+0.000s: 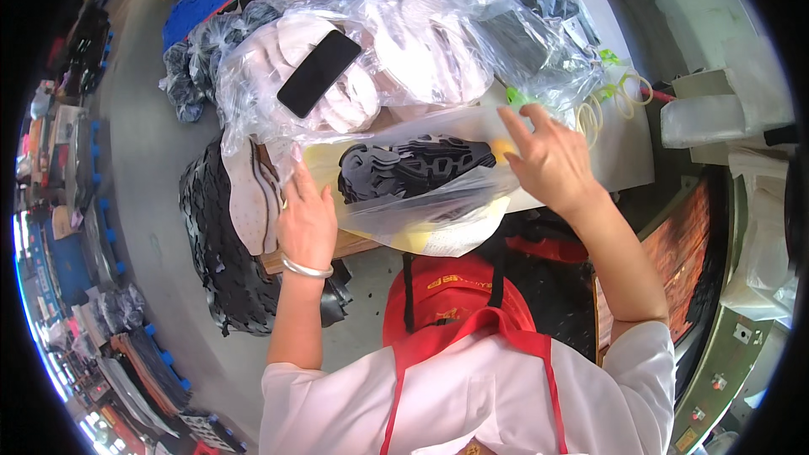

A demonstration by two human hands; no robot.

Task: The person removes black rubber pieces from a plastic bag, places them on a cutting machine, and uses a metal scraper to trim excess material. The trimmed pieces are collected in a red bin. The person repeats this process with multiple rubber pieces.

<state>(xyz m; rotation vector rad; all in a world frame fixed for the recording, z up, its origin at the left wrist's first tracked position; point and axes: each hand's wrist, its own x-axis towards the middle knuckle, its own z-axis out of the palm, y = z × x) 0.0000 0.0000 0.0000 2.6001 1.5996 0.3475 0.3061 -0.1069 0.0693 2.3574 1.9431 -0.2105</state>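
A black shoe sole [417,168] with a ridged, cut-out pattern lies in front of me, in or under a clear plastic bag [472,232]. Yellowish and white sheet material shows beneath it. At the bag's left end, my left hand [306,217] rests with its fingers stretched out and its thumb apart, beside a pale shoe sole [250,198]. My right hand [549,160] is over the bag's right end, fingers spread and thumb near the sole's tip. Nothing shows gripped in either hand.
Beyond the bag, a black phone [320,73] lies on plastic-wrapped pale soles [404,38]. More wrapped dark pieces [539,25] stand at the far right, near yellowish loops [628,97]. Dark scrap sheets [223,244] hang at the left. Green machinery [729,371] stands at the right.
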